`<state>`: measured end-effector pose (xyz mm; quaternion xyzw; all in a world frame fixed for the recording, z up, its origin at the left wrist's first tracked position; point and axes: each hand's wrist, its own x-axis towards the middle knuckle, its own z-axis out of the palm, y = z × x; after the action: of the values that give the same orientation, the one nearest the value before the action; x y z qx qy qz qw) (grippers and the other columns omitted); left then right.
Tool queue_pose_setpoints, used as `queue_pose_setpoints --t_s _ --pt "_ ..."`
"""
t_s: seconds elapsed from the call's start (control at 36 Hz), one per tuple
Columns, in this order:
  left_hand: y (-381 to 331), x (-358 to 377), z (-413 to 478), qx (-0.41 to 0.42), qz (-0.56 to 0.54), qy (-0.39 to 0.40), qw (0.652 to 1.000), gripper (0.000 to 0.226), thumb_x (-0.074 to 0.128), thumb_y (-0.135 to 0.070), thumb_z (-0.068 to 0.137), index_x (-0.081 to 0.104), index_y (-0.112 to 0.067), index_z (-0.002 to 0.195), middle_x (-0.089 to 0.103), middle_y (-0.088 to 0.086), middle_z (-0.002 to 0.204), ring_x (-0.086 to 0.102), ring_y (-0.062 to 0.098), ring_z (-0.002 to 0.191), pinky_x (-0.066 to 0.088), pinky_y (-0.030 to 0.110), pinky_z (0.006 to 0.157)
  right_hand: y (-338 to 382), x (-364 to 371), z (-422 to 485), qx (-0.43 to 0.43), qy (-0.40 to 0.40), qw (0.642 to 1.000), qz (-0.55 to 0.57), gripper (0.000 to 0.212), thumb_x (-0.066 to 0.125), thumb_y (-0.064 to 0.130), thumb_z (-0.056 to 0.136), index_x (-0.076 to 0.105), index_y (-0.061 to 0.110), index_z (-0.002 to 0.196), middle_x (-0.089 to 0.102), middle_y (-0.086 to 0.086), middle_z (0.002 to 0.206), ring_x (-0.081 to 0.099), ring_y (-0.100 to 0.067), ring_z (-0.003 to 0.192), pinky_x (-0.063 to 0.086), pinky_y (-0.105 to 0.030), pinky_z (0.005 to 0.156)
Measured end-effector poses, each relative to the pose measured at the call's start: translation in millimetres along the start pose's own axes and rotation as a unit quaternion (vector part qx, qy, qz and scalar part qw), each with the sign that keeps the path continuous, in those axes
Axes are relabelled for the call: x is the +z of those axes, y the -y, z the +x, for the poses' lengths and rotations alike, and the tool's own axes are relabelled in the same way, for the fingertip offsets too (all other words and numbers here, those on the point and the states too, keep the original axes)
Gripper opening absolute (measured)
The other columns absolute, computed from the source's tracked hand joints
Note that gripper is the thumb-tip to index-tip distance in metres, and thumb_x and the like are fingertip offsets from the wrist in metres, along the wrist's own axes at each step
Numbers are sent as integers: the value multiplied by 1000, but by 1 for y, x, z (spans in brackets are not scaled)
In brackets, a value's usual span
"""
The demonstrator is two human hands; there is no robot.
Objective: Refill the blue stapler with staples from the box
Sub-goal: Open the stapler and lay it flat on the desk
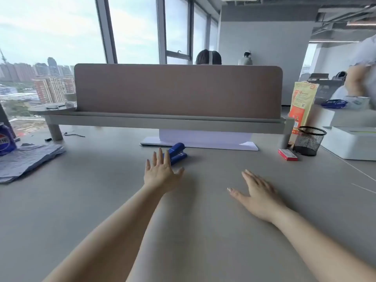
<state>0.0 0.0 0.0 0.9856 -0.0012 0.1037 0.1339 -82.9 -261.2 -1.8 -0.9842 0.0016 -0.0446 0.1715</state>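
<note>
The blue stapler [178, 152] lies closed on the grey desk [101, 200], near the middle, just in front of a white stand. My left hand [161, 173] is stretched out with fingers spread, its fingertips overlapping the stapler's near left end; it holds nothing. My right hand [257, 193] rests flat and open on the desk, well to the right of the stapler. A small red staple box [287, 154] lies far right, beside a mesh cup, beyond my right hand.
A black mesh pen cup [309, 141] and an orange bag [302, 106] stand at the right, with a white box [350, 142] behind. A brown divider panel [177, 90] closes the back. Crumpled papers [26, 159] and a blue bottle [6, 141] lie far left. Another person stands at the right edge.
</note>
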Motion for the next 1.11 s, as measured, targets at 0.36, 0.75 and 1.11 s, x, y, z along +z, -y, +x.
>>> queue_pose_setpoints --t_s 0.36,0.75,1.11 --pt "-5 13 -1 82 -48 18 995 77 41 -52 86 0 -28 147 -1 -14 158 -6 11 145 3 38 120 -2 16 37 27 -30 999 33 73 27 65 86 17 24 146 13 10 158 5 -15 146 14 -38 117" --pt "-17 -4 -72 261 -61 52 962 87 13 -83 70 3 -39 144 -3 -23 153 -9 0 142 -6 34 119 7 7 12 -55 -17 958 282 68 62 52 78 39 28 136 40 6 147 34 -12 136 31 -28 108" --pt "-62 17 -45 258 -101 -45 960 50 36 -45 94 22 -39 142 28 -19 151 17 7 143 1 37 117 10 16 30 -52 -28 985 162 46 53 56 82 51 38 124 55 6 136 39 -15 135 36 -39 106"
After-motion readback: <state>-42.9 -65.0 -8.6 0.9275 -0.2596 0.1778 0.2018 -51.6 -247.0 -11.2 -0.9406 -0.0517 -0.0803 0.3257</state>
